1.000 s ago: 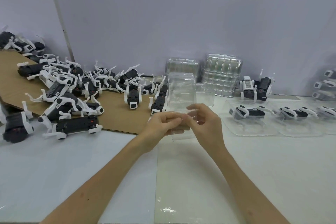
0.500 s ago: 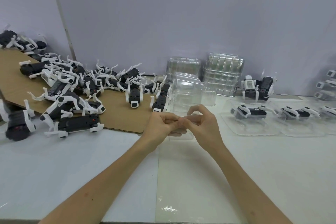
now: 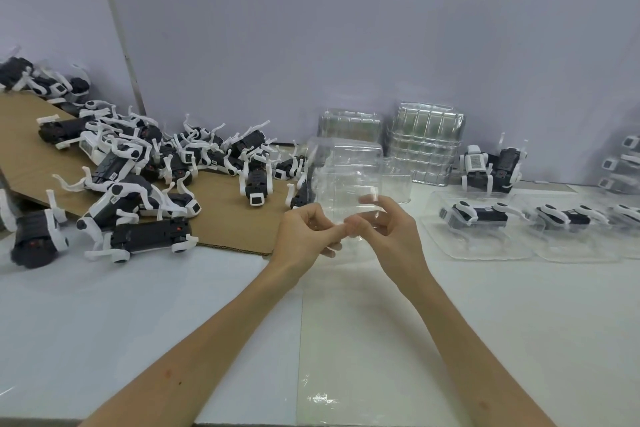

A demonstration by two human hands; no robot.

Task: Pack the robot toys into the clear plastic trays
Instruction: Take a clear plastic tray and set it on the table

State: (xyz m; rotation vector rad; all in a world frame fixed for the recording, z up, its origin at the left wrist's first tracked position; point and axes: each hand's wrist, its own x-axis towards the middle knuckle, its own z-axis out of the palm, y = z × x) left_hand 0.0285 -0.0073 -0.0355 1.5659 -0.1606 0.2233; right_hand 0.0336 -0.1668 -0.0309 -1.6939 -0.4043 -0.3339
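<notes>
Both hands hold a clear plastic tray (image 3: 346,177) upright above the table centre. My left hand (image 3: 304,236) pinches its lower edge from the left, and my right hand (image 3: 388,232) pinches the same edge from the right, fingertips nearly touching. Several black-and-white robot toys (image 3: 145,184) lie piled on a brown cardboard sheet (image 3: 221,218) at the left. To the right, filled clear trays (image 3: 474,239) each hold a robot toy (image 3: 474,215).
Two stacks of empty clear trays (image 3: 426,142) stand against the grey wall behind my hands. One loose robot toy (image 3: 491,166) stands by them. More toys (image 3: 620,163) sit at the far right edge. A clear plastic sheet (image 3: 363,357) lies on the white table below my arms.
The clear tray has risen and tilted more upright between my hands. My fingers have shifted along its lower edge, the right fingers spreading a little.
</notes>
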